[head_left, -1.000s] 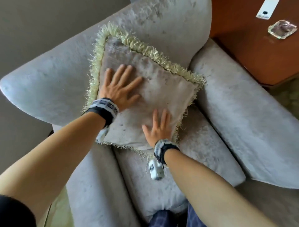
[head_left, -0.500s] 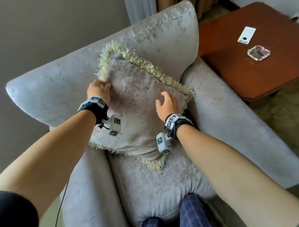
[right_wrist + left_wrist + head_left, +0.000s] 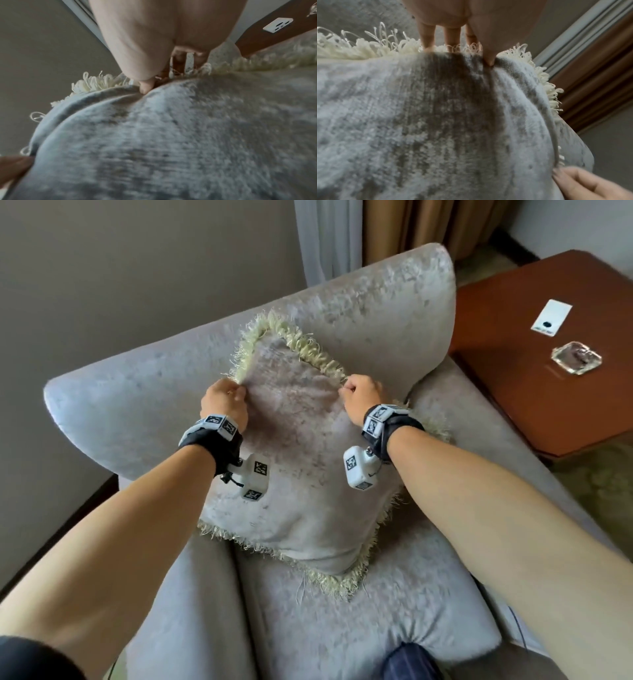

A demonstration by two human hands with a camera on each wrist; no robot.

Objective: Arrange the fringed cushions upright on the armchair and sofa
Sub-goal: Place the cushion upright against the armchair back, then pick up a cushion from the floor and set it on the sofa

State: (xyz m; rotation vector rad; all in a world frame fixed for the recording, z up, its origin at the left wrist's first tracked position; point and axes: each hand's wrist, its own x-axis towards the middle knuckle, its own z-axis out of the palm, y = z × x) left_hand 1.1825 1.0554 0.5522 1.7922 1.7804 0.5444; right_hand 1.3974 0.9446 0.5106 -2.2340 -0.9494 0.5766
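Observation:
A grey velvet cushion [image 3: 301, 460] with a cream fringe leans, one corner up, against the backrest of the grey armchair [image 3: 383, 313]. My left hand [image 3: 226, 400] pinches its upper left edge, thumb on the front face and fingers behind the fringe, as the left wrist view shows on the cushion [image 3: 436, 121]. My right hand [image 3: 359, 392] pinches the upper right edge the same way, seen close in the right wrist view against the cushion [image 3: 171, 135]. The cushion's lower corner rests on the seat.
A brown wooden side table [image 3: 548, 364] stands to the right of the armchair, with a white card [image 3: 552, 318] and a glass ashtray [image 3: 576, 358] on it. A grey wall is on the left and curtains [image 3: 411, 227] hang behind the chair.
Both hands went from pressing flat on the cushion's face to its upper edges, where they now pinch the fabric. The cushion stands more upright against the backrest.

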